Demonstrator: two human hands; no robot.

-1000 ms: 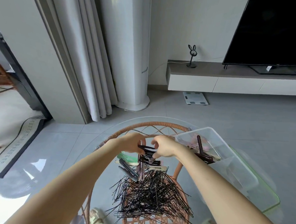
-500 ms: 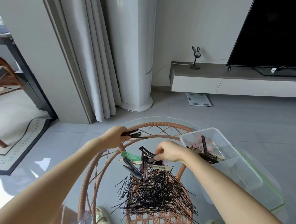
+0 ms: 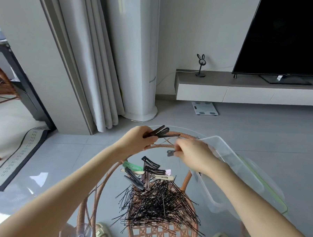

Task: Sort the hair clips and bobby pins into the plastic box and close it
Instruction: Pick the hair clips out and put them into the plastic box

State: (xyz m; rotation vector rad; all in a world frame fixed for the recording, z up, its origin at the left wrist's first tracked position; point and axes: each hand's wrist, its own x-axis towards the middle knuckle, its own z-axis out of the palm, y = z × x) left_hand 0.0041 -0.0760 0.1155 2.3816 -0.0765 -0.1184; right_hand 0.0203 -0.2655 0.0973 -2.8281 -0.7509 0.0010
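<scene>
The right hand is motion-blurred, so its fingertips and the small dark clip just beside them lack clear outline. The wrist hides the near wall of the plastic box, and its contents cannot be made out. Both forearms run off the bottom edge. The left hand covers the held clips' near ends.

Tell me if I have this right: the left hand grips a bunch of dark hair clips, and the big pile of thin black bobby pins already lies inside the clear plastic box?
Not quite. The left hand does grip dark hair clips, but the pile of thin black bobby pins lies on the glass tabletop, beside the clear plastic box, not inside it. The head view shows this.
</scene>
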